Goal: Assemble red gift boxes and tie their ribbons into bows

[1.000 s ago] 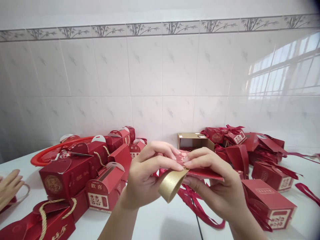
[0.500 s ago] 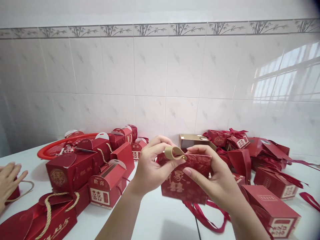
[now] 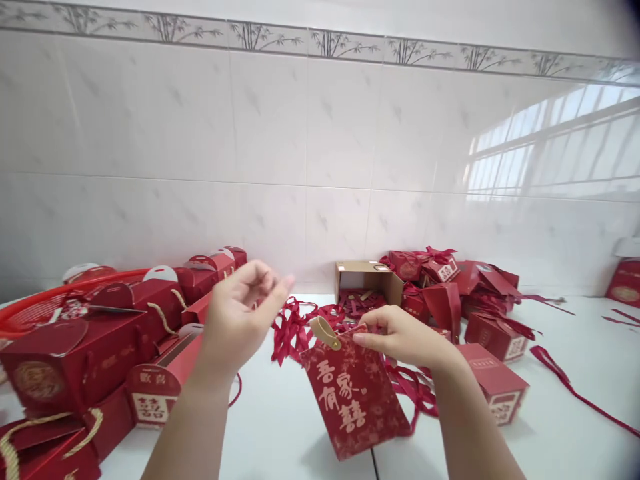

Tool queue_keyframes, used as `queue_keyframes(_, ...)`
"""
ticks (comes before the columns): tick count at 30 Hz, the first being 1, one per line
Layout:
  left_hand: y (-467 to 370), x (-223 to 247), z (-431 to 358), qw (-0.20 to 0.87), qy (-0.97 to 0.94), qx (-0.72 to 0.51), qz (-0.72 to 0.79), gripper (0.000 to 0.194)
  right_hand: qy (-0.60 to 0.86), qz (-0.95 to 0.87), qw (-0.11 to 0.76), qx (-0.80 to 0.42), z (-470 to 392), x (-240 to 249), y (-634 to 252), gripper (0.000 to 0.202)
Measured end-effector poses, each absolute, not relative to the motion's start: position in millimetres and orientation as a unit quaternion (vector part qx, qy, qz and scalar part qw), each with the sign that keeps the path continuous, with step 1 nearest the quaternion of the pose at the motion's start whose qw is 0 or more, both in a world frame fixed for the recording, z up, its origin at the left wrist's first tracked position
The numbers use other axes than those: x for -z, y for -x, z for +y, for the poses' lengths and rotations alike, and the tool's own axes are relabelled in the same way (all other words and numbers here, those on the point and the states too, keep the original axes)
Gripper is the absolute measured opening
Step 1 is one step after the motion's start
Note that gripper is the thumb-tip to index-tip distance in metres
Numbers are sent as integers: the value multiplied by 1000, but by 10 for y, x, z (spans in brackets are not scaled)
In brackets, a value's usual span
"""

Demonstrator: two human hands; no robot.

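My right hand pinches the top right edge of a dark red gift bag with gold characters, which hangs tilted above the table. A beige strap, fixed by a small brass-coloured rivet, loops out of the bag's top left corner. To the left of the bag and apart from it, my left hand is raised. Its fingers are loosely curled, the thumb stands away from them, and nothing shows between them. Red ribbons lie tangled on the table behind the bag.
Red gift boxes with rope handles and a red plastic basket crowd the left side. An open cardboard box holds dark red pieces at the back. More red boxes and loose ribbons lie at the right.
My left hand has let go of the beige strap and moved left. The bag now hangs lower and more tilted from my right hand. The view has turned right; another person's hand has left it.
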State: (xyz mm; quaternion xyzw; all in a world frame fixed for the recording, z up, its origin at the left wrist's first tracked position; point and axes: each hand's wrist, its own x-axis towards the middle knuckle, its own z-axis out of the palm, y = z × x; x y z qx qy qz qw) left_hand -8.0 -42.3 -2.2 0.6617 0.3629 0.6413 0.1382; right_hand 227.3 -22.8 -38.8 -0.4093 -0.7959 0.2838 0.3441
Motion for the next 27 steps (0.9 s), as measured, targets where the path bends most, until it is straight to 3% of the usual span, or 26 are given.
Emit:
queue_keyframes(3, 23, -24, -523, 129, -613, -693, 357, 27, 499, -666, 447, -327, -12, 489, -2528, 28)
queue_keyframes(5, -22, -42, -575, 124, -593, -708, 363, 24, 531, -544, 577, -296, 142, 553, -2744, 26)
queue_keyframes(8, -65, -43, -588, 124, -590, -708, 367, 23, 522, -431, 701, -225, 359, 632, -3010, 28)
queue_keyframes(13, -82, -22, -541, 128, -612, -682, 380, 20, 454, -350, 795, -198, 623, 741, -3072, 42)
queue_keyframes(20, -41, -31, -553, 131, -614, -678, 383, 16, 485, -423, 728, -235, 741, 863, -2890, 50)
queue_keyframes(24, 84, -35, -492, 166, -623, -660, 386, 19, 549, -512, 616, -238, 783, 936, -2789, 41)
queue_keyframes(27, 193, -41, -420, 170, -626, -626, 432, 26, 581, -604, 483, -254, 817, 1063, -2627, 23)
